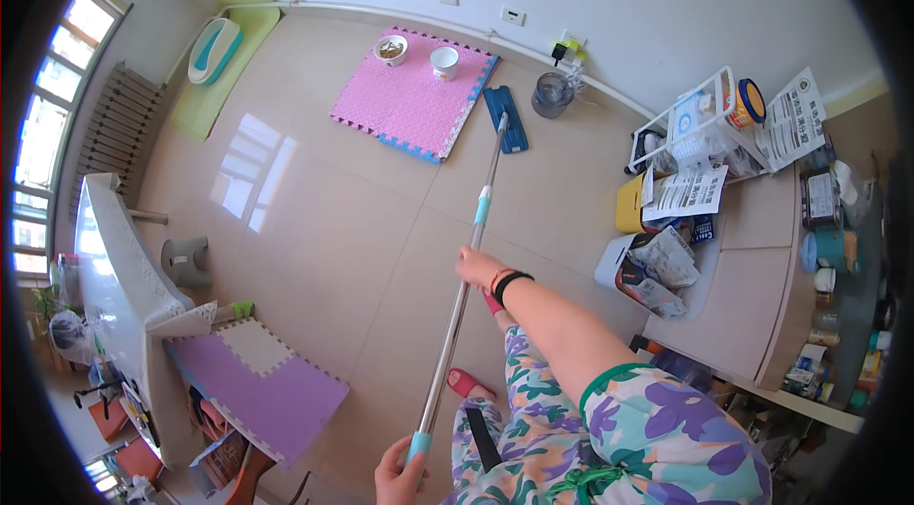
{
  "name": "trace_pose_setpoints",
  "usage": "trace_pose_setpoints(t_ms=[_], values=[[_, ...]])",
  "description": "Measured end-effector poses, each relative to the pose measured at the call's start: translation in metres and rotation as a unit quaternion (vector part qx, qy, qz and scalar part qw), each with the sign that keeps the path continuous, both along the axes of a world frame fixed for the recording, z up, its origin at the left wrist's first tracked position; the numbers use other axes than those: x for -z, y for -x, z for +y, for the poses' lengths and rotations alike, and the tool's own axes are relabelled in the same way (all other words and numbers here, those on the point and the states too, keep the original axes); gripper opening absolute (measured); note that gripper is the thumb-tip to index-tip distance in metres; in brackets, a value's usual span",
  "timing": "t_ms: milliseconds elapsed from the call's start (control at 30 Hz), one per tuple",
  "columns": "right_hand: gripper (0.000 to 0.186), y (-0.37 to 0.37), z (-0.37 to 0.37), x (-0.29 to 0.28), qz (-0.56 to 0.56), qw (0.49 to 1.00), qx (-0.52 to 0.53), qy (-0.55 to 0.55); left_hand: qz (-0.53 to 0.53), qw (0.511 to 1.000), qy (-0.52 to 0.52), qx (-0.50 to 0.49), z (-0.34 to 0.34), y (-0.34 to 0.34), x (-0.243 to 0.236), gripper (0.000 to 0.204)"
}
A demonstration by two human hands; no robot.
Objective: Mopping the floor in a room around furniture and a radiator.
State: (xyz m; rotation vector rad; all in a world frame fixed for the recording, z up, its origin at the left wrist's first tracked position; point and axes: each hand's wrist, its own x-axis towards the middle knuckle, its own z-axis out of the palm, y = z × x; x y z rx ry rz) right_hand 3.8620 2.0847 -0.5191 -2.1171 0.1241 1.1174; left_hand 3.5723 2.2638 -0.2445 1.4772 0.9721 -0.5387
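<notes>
While the left hand (395,478) and right hand (481,270) curl round a shiny metal pole (446,353), its oblong mop head (514,131) lies flat

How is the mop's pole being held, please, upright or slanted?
Slanted: the pole runs from the left hand, through the right hand, to the blue mop head farther ahead, beside the pink mat.

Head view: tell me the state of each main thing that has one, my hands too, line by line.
Mop: slanting, its head flat on the floor
Left hand: closed around the mop's near end
Right hand: closed around the mop farther along
Left bowl: upright, holding brownish bits
Right bowl: upright, contents unclear
Pink mat: lying flat
White bin: filled with papers
Gray stool: upright
</notes>
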Motion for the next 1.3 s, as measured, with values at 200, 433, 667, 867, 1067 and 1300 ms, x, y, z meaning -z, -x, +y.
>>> trace_pose_setpoints(t_ms=[200,433,667,867,1067,1300], values=[[0.052,0.197,0.074,-0.007,0.115,0.983,-0.050,-0.133,0.176,0.936,-0.224,0.207,0.061,0.180,-0.058,0.030],[0.063,0.358,0.166,-0.081,0.317,0.863,-0.355,-0.171,0.177,0.847,-0.426,0.265,0.116,0.369,-0.153,0.031],[0.039,0.359,0.172,-0.051,-0.067,0.850,-0.472,-0.225,0.307,0.901,-0.269,0.147,0.168,0.342,-0.144,0.028],[0.016,0.235,0.033,-0.025,-0.262,0.888,-0.370,-0.076,0.251,0.951,-0.139,0.117,0.084,0.178,-0.057,0.039],[0.032,0.094,-0.142,0.034,-0.056,0.990,0.030,0.127,0.167,0.967,0.095,0.165,-0.055,0.032,0.050,0.036],[0.041,0.087,-0.193,0.014,-0.006,0.975,0.195,0.102,0.105,0.968,0.121,0.191,-0.112,0.014,0.048,0.040]])
